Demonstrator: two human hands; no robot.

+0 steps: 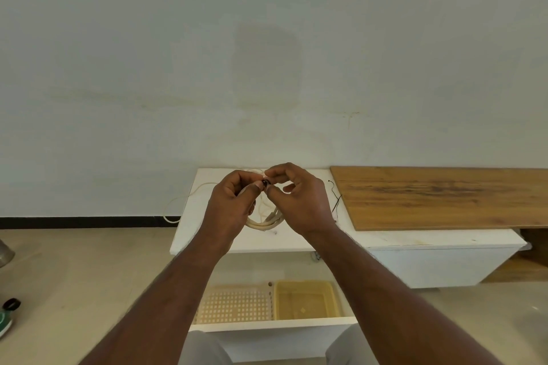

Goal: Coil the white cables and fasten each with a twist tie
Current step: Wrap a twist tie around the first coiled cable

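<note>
- White cable: a coil of several loops is held above the white cabinet top, hanging below and between the two hands.
- A loose cable is draped off the left edge of the cabinet; whether it belongs to the held coil cannot be told.
- The left hand is curled around the top of the coil, with thumb and forefinger pinched together at a small dark tie.
- The right hand is pinched on the same tie from the other side, fingertips meeting those of the left.
- The step in hand is judged to be the fastening: the tie appears to be being twisted shut around the gathered loops.
- The next move would call for a firm hold on the loops while the tie ends are turned, so the coil is not let spring open.
- More thin dark ties are seen lying beside the wooden board, probably for the remaining cables.
</note>
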